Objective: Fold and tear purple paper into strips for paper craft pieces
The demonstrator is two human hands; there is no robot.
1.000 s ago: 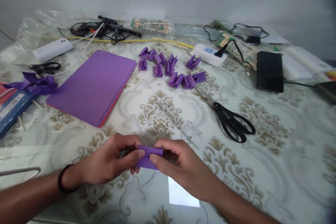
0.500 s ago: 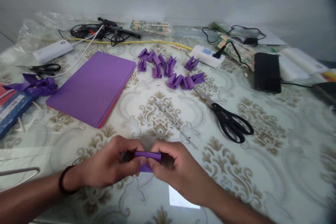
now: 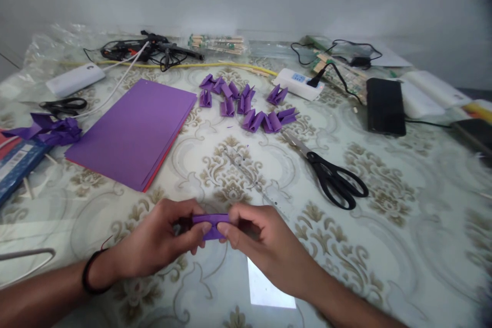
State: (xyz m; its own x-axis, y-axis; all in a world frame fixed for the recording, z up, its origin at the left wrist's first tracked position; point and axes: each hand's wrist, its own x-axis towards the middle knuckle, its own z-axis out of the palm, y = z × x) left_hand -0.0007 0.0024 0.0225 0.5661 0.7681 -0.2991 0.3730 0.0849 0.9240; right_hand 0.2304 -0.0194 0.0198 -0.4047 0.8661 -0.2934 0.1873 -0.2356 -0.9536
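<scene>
A small folded piece of purple paper (image 3: 210,219) is held between my two hands above the patterned table cover (image 3: 207,287). My left hand (image 3: 165,238) pinches its left end, thumb on the near face and fingers behind. At the other end my right hand (image 3: 263,238) grips it the same way, with both thumbs close together near the middle. Several folded purple paper pieces (image 3: 253,120) stand in a loose cluster beyond my hands. A stack of purple sheets (image 3: 134,130), with red showing underneath, lies to the left. Black-handled scissors (image 3: 334,177) rest to the right, blades slightly apart.
A clear ruler (image 3: 251,179) lies ahead of my hands. Crumpled purple paper (image 3: 57,129) and small scissors (image 3: 63,106) are at far left. Behind stand a white power strip (image 3: 298,84), a yellow cable (image 3: 172,66) and tangled black cords (image 3: 154,48). A black phone (image 3: 385,106) lies right.
My fingers have shifted along the folded paper; the right fingers now sit at its far right edge. Paper and hands have moved slightly up and left in view, and the camera has shifted a little.
</scene>
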